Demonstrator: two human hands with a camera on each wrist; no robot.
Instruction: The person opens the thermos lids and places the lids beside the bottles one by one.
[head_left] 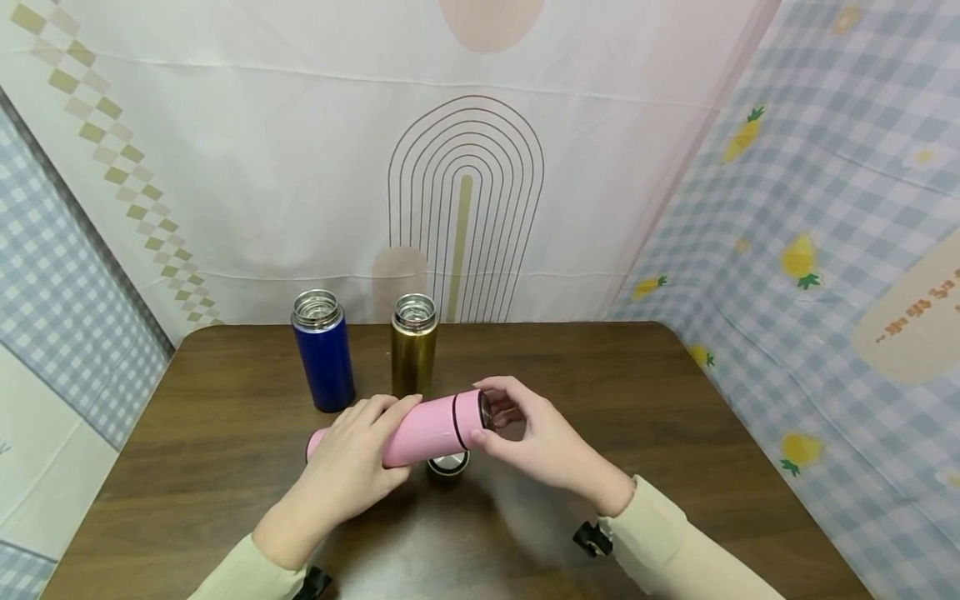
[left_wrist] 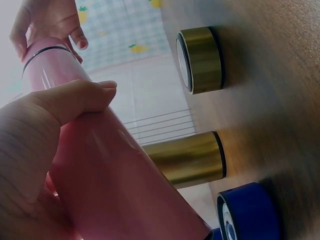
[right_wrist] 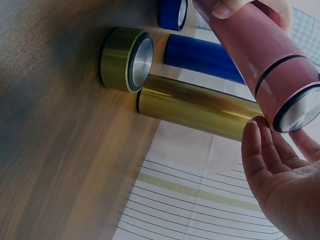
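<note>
My left hand (head_left: 348,454) grips a pink thermos bottle (head_left: 423,429) around its body, holding it tilted nearly sideways above the table. In the left wrist view the thumb lies across the bottle. The bottle's pink lid (right_wrist: 292,92), with a silver top and a black ring at the seam, is on. My right hand (head_left: 536,437) is at that lid, its fingers spread loosely around the end and fingertips at the rim. A gold lid (left_wrist: 202,60) stands on the table below the bottle. A blue lid (left_wrist: 252,212) stands nearby, hidden in the head view.
A lidless blue bottle (head_left: 325,358) stands upright at the back left. Beside it stands a lidless gold bottle (head_left: 413,354), its base behind the pink bottle. The brown wooden table (head_left: 637,392) ends at a white patterned cloth (head_left: 300,167) behind.
</note>
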